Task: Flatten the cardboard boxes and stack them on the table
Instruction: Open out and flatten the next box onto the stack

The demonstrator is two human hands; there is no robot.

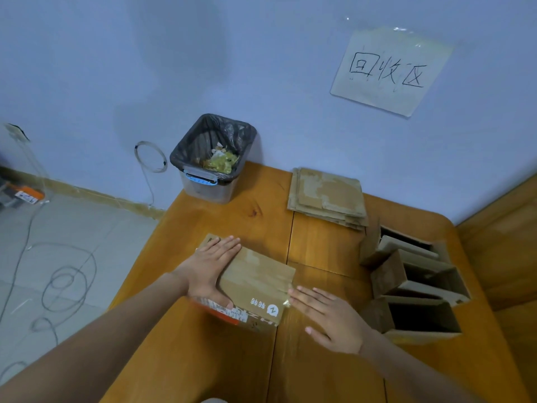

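The left hand (209, 267) is pressing flat, fingers straight, on the box (255, 282); the right hand (328, 319) is lying spread just beside its right edge, on the table (319, 242).

Paper sign (390, 71) taped on wall: three handwritten black characters, "回收区". Flattened cardboard box (255, 282) on worktop: round white logo with "Z"-like mark, two white characters beside it, "转转", seen upside down. Same box, near edge: orange-and-white printed band with larger characters, partly hidden, unreadable. Orange item on floor, far left (24, 194): white label, print too small to read.
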